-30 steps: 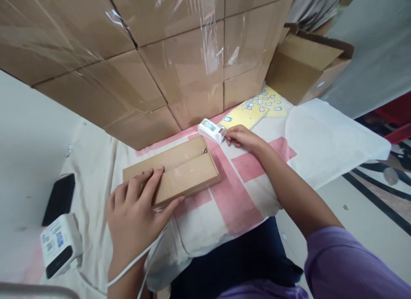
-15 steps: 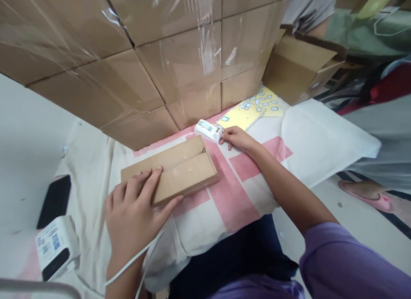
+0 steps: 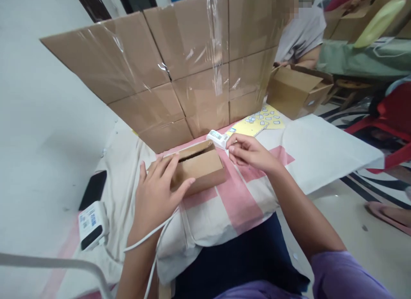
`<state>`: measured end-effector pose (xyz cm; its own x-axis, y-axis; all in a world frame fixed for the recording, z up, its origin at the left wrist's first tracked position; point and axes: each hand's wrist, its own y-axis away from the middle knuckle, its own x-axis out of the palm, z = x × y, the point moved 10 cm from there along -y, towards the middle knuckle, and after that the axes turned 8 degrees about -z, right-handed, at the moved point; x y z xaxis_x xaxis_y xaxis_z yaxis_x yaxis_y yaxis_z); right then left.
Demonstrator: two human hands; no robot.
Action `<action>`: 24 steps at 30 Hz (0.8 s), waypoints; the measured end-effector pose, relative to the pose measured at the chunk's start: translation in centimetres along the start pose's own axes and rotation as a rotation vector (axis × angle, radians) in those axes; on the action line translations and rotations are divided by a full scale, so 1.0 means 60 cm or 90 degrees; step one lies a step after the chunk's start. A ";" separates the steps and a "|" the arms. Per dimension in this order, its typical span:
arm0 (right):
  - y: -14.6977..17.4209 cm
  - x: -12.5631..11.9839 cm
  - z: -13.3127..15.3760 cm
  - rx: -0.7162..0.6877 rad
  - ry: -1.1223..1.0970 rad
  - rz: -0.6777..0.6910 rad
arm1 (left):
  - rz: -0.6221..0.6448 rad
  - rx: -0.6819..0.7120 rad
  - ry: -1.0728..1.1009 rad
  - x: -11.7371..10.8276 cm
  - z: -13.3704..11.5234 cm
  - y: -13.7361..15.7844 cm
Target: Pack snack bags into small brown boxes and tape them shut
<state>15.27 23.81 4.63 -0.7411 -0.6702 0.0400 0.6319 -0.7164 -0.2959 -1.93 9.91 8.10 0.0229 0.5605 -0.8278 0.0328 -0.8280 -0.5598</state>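
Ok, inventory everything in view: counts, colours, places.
Cloth: one, pink-and-cream, centre
Carton: one, brown, on cloth
Tape dispenser: one, white, carton's far corner
Sheets: two, yellow, beyond dispenser
Wrapped box stack: one, brown, behind carton
Open box: one, brown, right of stack
Phone-like slab: one, black, left
Corded device: one, white, near slab
Chair: one, red, far right
Slipper: one, pink, floor right
Co-worker's top: one, grey, behind open box
Left hand: one, bare, on carton
Right hand: one, bare, by dispenser
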 end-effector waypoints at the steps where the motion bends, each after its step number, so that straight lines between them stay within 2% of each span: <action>1: 0.017 0.023 0.021 -0.023 0.029 0.026 | -0.053 0.004 0.028 -0.022 -0.012 -0.005; 3: 0.051 0.069 0.058 -0.078 0.116 0.090 | -0.137 0.022 0.121 -0.058 -0.039 -0.009; 6: 0.095 0.129 0.092 -0.151 0.251 0.178 | -0.134 0.062 0.304 -0.075 -0.081 -0.006; 8: 0.112 0.152 0.099 -0.167 0.304 0.201 | -0.141 0.098 0.372 -0.082 -0.102 0.003; 10: 0.118 0.161 0.095 -0.153 0.331 0.196 | -0.206 0.128 0.369 -0.097 -0.111 0.018; 12: 0.112 0.153 0.086 -0.120 0.357 0.155 | -0.276 0.153 0.327 -0.110 -0.113 0.036; 13: 0.104 0.141 0.086 -0.117 0.379 0.106 | -0.305 0.157 0.316 -0.115 -0.110 0.044; 16: 0.073 0.094 0.111 -0.216 0.480 -0.099 | -0.370 0.113 0.344 -0.132 -0.084 0.053; 17: 0.063 0.087 0.119 -0.265 0.509 -0.142 | -0.374 0.082 0.363 -0.134 -0.071 0.049; 19: 0.036 0.089 0.110 -0.321 0.538 -0.145 | -0.342 0.024 0.375 -0.128 -0.048 0.032; 22: -0.007 0.098 0.052 -0.292 0.514 -0.078 | -0.235 -0.025 0.360 -0.101 -0.026 -0.004; 24: -0.023 0.095 0.014 -0.266 0.471 -0.079 | -0.150 -0.038 0.351 -0.073 -0.015 -0.028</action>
<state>10.36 20.81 6.04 -0.8491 -0.1885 -0.4935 0.5079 -0.5484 -0.6643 -1.17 8.88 12.69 0.5227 0.6668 -0.5311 0.1553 -0.6871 -0.7098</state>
